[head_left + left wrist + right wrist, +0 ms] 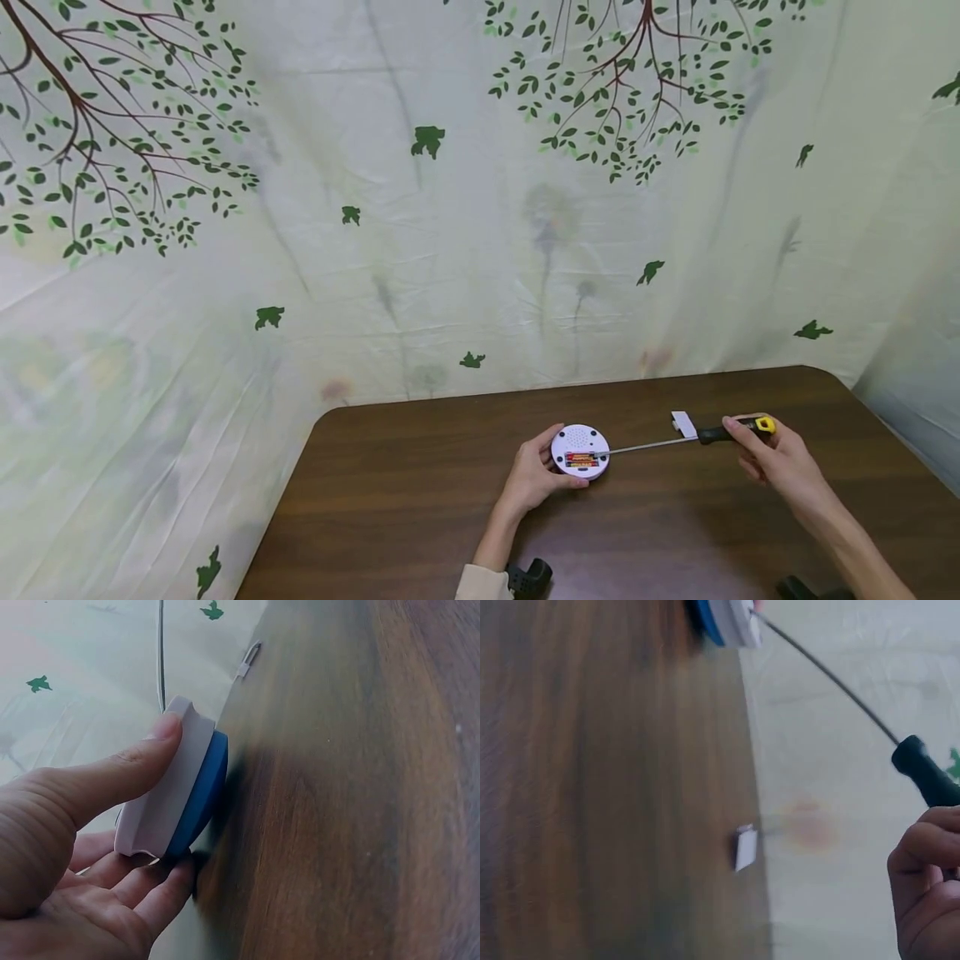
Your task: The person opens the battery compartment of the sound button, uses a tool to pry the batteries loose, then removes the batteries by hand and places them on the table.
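Observation:
My left hand (pixel 531 479) grips a round white device (pixel 580 439) by its edge, thumb on one side and fingers on the other. In the left wrist view its blue front (pixel 204 799) faces the wooden table. Its back is turned up, with an uncovered compartment holding red-and-gold batteries (pixel 581 459). My right hand (pixel 783 458) holds a screwdriver (pixel 735 431) by its dark handle with a yellow end. The long metal shaft (pixel 832 679) reaches left, and its tip is at the right end of the battery compartment.
A small white battery cover (pixel 683 423) lies on the brown table (pixel 420 500), behind the screwdriver shaft. Beyond the table's far edge hangs a pale curtain (pixel 465 275) printed with branches and leaves. A black wrist-worn device (pixel 531 577) sits at my left wrist.

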